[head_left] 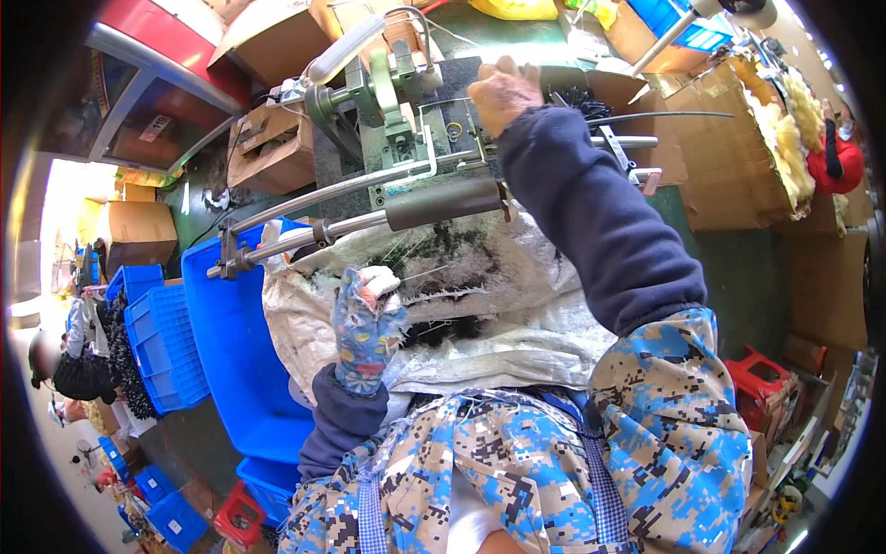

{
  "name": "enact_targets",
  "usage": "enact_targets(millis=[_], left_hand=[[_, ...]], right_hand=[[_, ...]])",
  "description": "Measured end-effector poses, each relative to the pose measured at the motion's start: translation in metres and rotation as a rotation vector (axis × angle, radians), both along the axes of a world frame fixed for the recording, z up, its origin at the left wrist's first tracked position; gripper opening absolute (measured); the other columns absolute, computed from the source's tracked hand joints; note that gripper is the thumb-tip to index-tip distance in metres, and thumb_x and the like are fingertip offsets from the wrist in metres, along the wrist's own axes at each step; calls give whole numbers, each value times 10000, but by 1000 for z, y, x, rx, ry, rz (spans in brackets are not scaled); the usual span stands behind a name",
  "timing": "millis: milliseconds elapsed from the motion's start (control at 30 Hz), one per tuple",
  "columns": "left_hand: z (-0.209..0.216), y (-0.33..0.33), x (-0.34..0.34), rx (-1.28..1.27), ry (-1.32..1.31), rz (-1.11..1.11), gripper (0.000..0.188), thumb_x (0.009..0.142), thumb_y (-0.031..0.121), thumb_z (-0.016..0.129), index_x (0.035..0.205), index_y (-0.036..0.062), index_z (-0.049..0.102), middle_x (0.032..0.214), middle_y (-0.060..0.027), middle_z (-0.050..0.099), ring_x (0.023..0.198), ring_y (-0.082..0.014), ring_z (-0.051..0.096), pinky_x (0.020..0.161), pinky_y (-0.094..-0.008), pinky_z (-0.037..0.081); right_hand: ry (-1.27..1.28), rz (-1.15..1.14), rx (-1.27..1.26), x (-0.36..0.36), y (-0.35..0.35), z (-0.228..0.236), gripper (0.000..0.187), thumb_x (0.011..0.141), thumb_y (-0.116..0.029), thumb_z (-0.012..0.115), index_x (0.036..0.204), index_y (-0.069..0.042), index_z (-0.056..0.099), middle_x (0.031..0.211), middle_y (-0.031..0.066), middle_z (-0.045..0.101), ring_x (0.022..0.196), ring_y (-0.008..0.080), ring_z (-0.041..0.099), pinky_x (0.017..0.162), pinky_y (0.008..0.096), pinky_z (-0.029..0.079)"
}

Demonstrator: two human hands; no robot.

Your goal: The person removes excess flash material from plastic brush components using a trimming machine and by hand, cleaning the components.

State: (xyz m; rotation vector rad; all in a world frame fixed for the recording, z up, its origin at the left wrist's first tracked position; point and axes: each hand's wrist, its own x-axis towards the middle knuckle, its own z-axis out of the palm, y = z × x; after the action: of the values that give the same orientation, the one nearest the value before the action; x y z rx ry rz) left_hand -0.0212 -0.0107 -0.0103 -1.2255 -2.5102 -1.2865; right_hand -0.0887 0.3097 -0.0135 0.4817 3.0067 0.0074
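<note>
My left hand [369, 323], in a blue patterned glove with bare or white-covered fingertips, is curled closed above a white woven sack [535, 332] stained black. Whatever lies between its fingers is too small to make out; thin wire-like strands [425, 275] show beside it. My right hand [506, 92], bare, reaches forward onto the dark bench of a small machine [383, 102]. Its fingers are bent, and anything in them is hidden. Just right of it lies a bundle of black bristly strands [577, 102]. A yellow ring [453, 131] sits on the bench to its left.
A metal rail with a dark roller [443, 205] crosses in front of the machine. A large blue bin [240, 369] stands at left, with blue crates [166, 342] beyond. Cardboard boxes [729, 157] are at right, near a red stool [757, 374]. Other people sit at both sides.
</note>
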Motion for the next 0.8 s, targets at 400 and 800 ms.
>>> enact_targets(millis=[400, 800], left_hand=[[-1, 5, -7, 112, -128, 88, 252, 742, 54, 606, 988, 53, 550, 963, -89, 561, 879, -201, 542, 768, -299, 436], [-67, 0, -9, -620, 376, 6, 473, 721, 232, 623, 1132, 43, 489, 1031, -150, 543, 899, -283, 529, 786, -381, 425]], right_hand=[[617, 590, -467, 97, -122, 45, 249, 744, -228, 594, 810, -4, 506, 705, 184, 547, 649, 291, 567, 508, 364, 461], [393, 155, -219, 24, -56, 36, 152, 753, -131, 475, 789, -65, 607, 910, 185, 541, 814, 317, 567, 674, 404, 461]])
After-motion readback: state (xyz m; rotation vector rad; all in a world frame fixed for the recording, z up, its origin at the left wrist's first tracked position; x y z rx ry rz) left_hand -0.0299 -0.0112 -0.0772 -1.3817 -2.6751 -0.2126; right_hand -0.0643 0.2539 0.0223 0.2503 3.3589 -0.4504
